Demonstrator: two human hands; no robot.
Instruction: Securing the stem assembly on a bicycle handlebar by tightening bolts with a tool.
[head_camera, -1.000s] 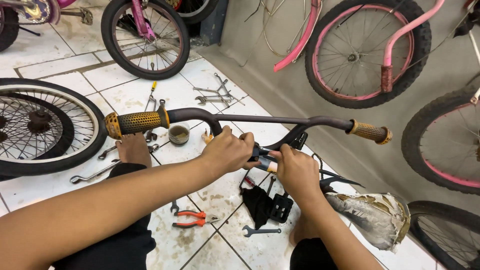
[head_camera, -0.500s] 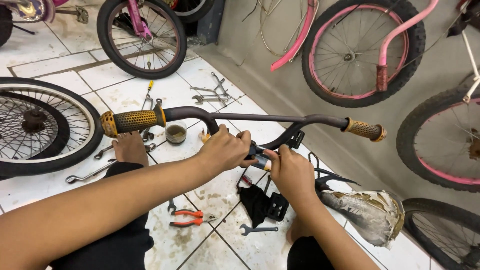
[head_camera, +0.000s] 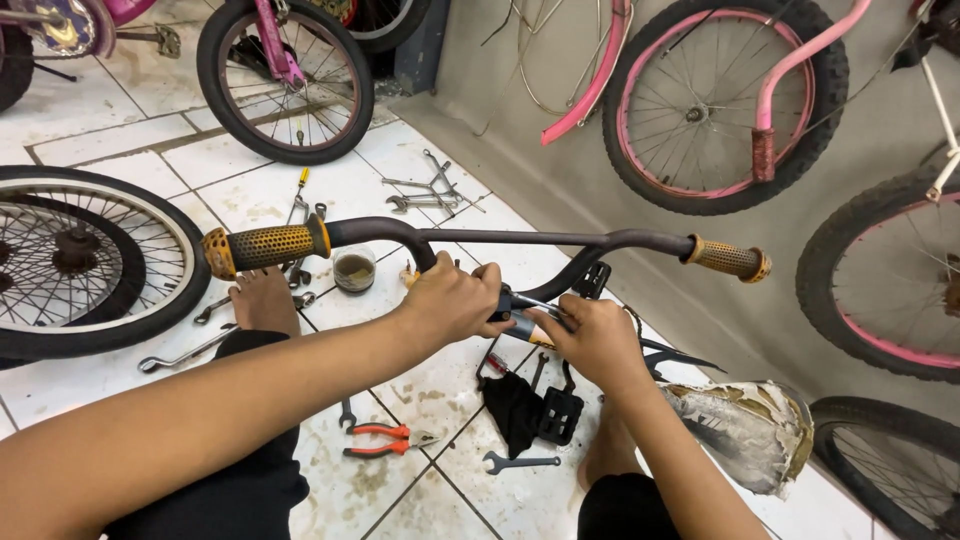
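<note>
White tiled floor (head_camera: 130, 135), tools scattered: pliers (head_camera: 385, 440) and a spanner (head_camera: 520, 462) nearest. Above them, left hand (head_camera: 455, 300) and right hand (head_camera: 595, 340) both clench a small tool (head_camera: 525, 318) at the handlebar (head_camera: 500, 240) stem; wheels (head_camera: 725, 100) lean behind.

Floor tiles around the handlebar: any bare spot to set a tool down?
Bare white tile lies between the small brown cup and the orange-handled pliers, below the left hand. Another free patch sits left of the scattered silver wrenches, near the black-tyred wheel. Crowded under the right hand: black pedal and spanner.
</note>
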